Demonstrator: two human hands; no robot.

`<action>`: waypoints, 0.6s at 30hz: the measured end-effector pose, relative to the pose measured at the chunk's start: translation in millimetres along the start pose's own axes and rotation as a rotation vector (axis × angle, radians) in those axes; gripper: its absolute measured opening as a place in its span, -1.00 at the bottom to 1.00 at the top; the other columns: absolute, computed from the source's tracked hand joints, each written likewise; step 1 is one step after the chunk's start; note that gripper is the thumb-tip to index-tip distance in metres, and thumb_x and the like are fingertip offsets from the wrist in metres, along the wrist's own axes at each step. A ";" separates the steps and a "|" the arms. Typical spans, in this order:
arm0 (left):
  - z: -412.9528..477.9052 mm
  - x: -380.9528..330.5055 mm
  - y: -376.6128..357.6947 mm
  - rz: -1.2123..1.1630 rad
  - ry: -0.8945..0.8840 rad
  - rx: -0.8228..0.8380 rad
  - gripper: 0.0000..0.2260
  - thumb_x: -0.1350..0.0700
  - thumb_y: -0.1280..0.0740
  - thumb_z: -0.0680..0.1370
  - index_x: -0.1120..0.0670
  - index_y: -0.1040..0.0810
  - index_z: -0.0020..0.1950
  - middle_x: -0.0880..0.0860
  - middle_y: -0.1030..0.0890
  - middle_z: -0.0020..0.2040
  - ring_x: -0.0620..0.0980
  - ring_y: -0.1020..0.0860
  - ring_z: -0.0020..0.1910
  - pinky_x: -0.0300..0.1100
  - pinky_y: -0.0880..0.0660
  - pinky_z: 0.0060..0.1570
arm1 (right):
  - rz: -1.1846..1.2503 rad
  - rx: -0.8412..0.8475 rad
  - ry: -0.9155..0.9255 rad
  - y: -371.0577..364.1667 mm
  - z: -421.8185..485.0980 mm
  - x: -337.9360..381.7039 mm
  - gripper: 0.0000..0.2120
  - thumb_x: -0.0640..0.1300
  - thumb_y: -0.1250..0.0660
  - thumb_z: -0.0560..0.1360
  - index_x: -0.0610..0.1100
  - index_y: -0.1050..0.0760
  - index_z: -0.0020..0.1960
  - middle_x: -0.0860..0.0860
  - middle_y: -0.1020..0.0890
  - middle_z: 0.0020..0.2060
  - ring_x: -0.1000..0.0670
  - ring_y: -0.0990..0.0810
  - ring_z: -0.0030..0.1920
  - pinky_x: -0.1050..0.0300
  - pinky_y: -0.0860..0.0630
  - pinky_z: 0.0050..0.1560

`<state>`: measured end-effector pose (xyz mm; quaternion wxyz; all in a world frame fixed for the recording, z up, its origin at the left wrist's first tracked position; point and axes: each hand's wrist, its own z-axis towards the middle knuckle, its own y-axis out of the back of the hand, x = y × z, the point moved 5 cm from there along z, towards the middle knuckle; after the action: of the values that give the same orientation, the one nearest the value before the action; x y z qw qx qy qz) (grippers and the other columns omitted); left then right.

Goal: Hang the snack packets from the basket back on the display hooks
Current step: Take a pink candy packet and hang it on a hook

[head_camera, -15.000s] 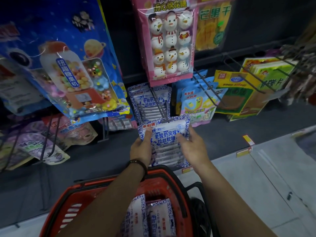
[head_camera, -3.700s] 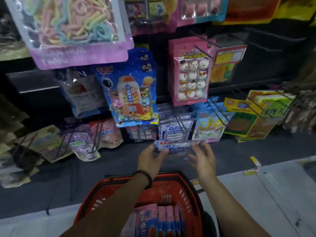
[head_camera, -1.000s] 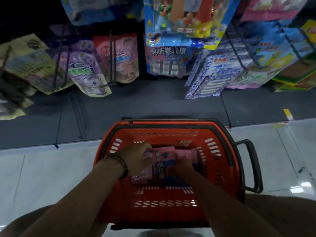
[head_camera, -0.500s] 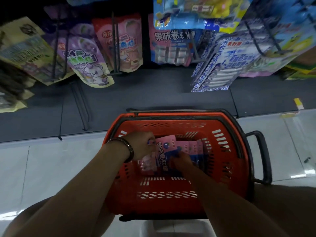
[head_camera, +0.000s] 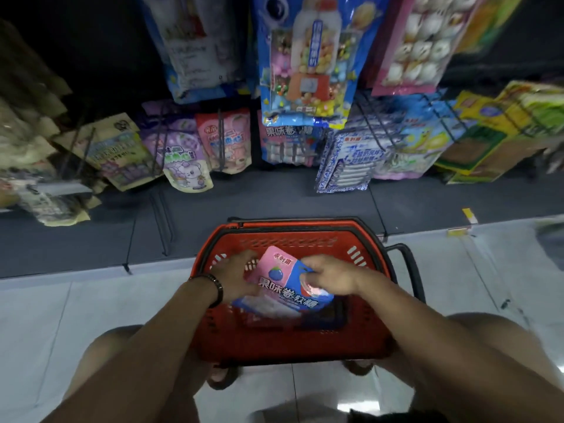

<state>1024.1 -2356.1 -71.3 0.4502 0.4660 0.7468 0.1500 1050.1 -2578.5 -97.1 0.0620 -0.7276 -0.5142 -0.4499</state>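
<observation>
A red shopping basket (head_camera: 293, 340) sits on the floor between my knees. Above its opening both hands hold a pink-and-blue snack packet (head_camera: 283, 282) with white lettering and a blueberry picture. My left hand (head_camera: 236, 277) grips its left edge; my right hand (head_camera: 331, 274) pinches its top right corner. The packet tilts up out of the basket. Matching pink-and-blue packets (head_camera: 288, 143) hang on a low display hook straight ahead. Whatever lies under the held packet is hidden.
Blue-and-white packets (head_camera: 351, 161) hang right of the matching row, purple and pink pouches (head_camera: 186, 160) to the left. Large blue (head_camera: 308, 56) and pink (head_camera: 418, 44) packs hang higher. Bare wire hooks (head_camera: 375, 129) stick out. The basket's black handle (head_camera: 409, 270) juts right over pale floor tiles.
Both hands were down inside the basket on the pink packets. One packet has now been lifted and tilted up. The view has risen toward the display.
</observation>
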 end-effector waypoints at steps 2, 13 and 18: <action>-17.4 -10.7 10.1 -0.080 -0.081 -0.077 -0.48 0.07 -0.59 0.45 -0.05 -0.56 0.38 -0.09 -0.66 0.24 -0.06 -0.63 0.19 -0.39 -0.48 0.11 | -0.079 -0.003 0.067 15.7 -22.7 26.1 -0.87 -0.24 -0.27 0.70 -0.12 -0.59 0.12 -0.01 -0.72 -0.01 0.10 -0.55 -0.07 0.14 -0.49 -0.03; -120.9 -69.8 27.4 -0.952 -0.134 -0.526 -0.86 0.26 -0.46 0.58 0.11 -0.68 0.11 -0.04 -0.78 -0.02 -0.05 -0.74 -0.04 -0.19 -0.67 -0.08 | 0.668 -0.621 0.269 49.5 -129.6 69.6 -0.63 -0.16 -0.59 0.50 -0.08 -0.59 0.26 -0.05 -0.78 0.01 -0.12 -0.77 0.07 -0.12 -0.70 0.05; -137.7 -85.2 32.0 -1.013 -0.105 -0.606 -0.89 0.18 -0.45 0.60 0.08 -0.68 0.12 0.01 -0.77 0.04 0.05 -0.74 0.03 0.05 -0.67 0.06 | 0.733 -0.410 0.278 7.3 -143.3 64.6 -0.78 -0.23 -0.47 0.58 -0.19 -0.67 0.23 -0.16 -0.77 0.10 -0.20 -0.76 0.13 -0.16 -0.69 0.13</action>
<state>943.9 -2383.3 70.4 0.6151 -0.0909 0.7769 0.0997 975.5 -2616.4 36.1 0.1405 -0.7916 -0.1092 -0.5845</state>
